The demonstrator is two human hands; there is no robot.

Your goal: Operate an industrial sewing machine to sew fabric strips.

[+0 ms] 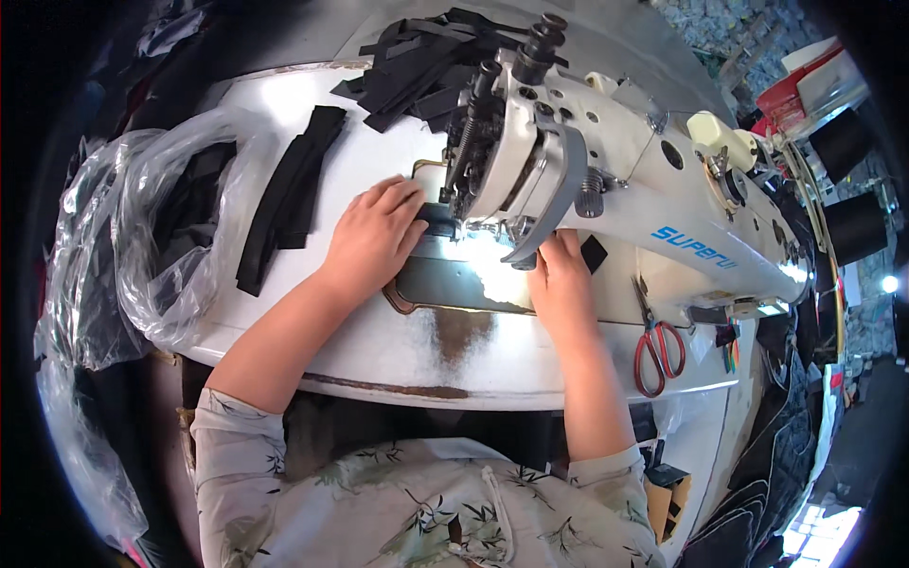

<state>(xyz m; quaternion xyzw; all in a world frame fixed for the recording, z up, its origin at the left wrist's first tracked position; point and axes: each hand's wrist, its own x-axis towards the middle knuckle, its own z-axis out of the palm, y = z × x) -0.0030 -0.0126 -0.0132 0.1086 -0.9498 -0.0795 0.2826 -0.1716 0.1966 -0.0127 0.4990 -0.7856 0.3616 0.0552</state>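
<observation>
I see the left hand (377, 232) loosely open, fingers by the dark cloth (437, 220), which lies beneath the sewing machine (615, 204). The right hand (564, 284) curls partly behind the grey lever (566, 175); I can't tell what it holds.

Open white tabletop (369, 348) stretches on the near side of the fingers, while a cream metal sewing-machine head (516, 142) rises between the left hand (377, 232) and right hand (565, 289). Its curved grey guard (574, 170) blocks the right fingertips' way leftward. Heaped black fabric strips (426, 71) stand beyond the left fingers; long flat black strips (292, 199) lie to their left, across a bare gap. Red-handled metal scissors (655, 355) rest right of the right fingers, nearer the edge.
</observation>
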